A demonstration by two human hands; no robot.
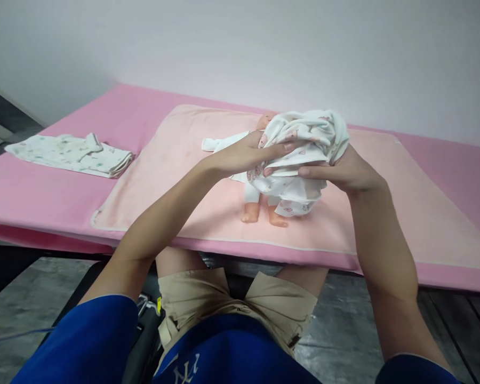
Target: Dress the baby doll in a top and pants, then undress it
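A white garment with small pink prints (300, 184) is bunched up in both hands above the pink mat. My left hand (250, 154) has its fingers closed on the garment's left side. On the right side, my right hand (346, 170) grips the same cloth, with its thumb on the front and its other fingers mostly hidden in the folds. Beneath the cloth lies a baby doll (251, 212) in white clothing. Its feet point toward me, one white sleeve stretches out to the left, and part of its head shows behind the garment. The doll's middle is hidden.
A folded white garment with small prints (64, 154) lies at the left on the pink table cover (44, 194). The light pink mat (404, 213) spreads under the doll. The wall rises behind the table, and my legs are at its front edge.
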